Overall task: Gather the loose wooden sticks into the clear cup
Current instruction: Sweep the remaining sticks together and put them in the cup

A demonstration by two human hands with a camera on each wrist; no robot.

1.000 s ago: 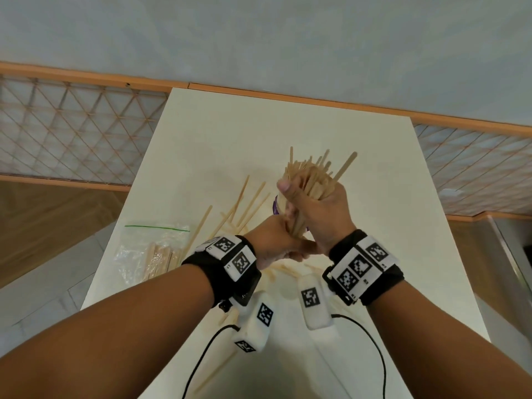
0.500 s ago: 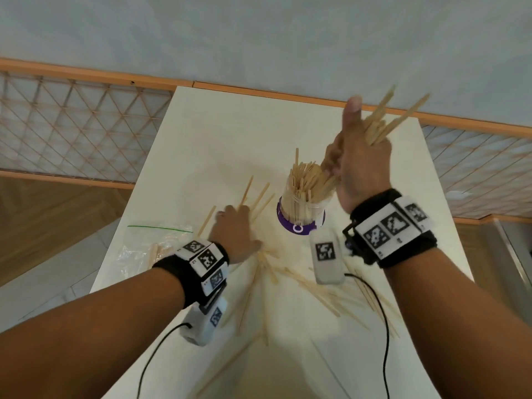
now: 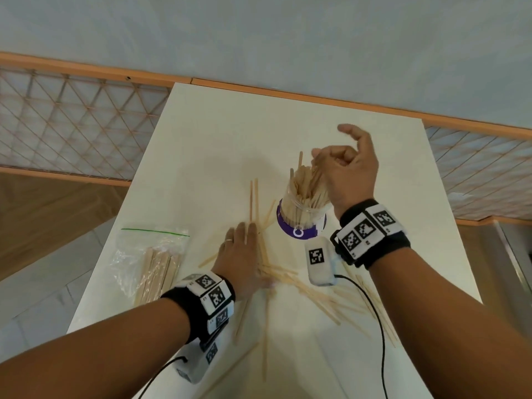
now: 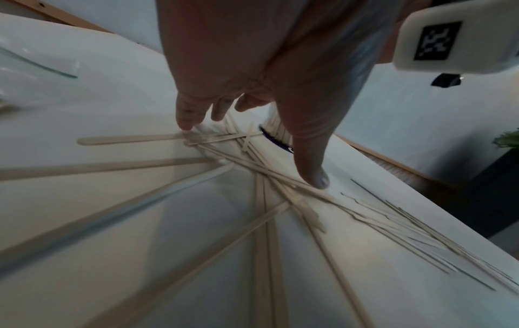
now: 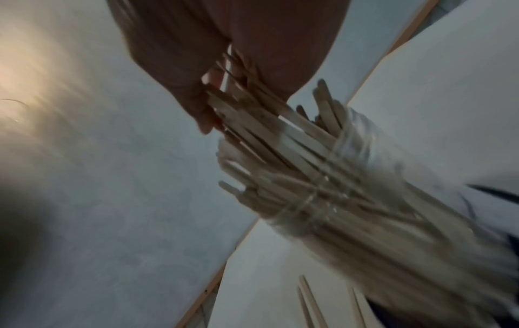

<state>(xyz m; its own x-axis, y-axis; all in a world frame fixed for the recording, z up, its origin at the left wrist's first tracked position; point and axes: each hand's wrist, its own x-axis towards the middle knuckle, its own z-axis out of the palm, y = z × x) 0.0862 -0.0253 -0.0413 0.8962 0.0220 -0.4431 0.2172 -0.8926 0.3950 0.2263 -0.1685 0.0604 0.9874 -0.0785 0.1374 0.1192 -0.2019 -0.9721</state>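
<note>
We note a pale cream counter [image 3: 218,145], its far edge against a wood-trimmed wall. On it: the clear cup [image 3: 302,214] upright on a purple base, packed with sticks; loose wooden sticks [image 3: 305,286] scattered and crossing near the front, two lying parallel left of the cup; a clear zip bag [image 3: 149,254] of sticks at the left edge.

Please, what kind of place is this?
Probably an indoor room, perhaps a home or small workspace: a plain white table against a pale wall, wood-framed lattice panels beside it, and tiled floor.
</note>
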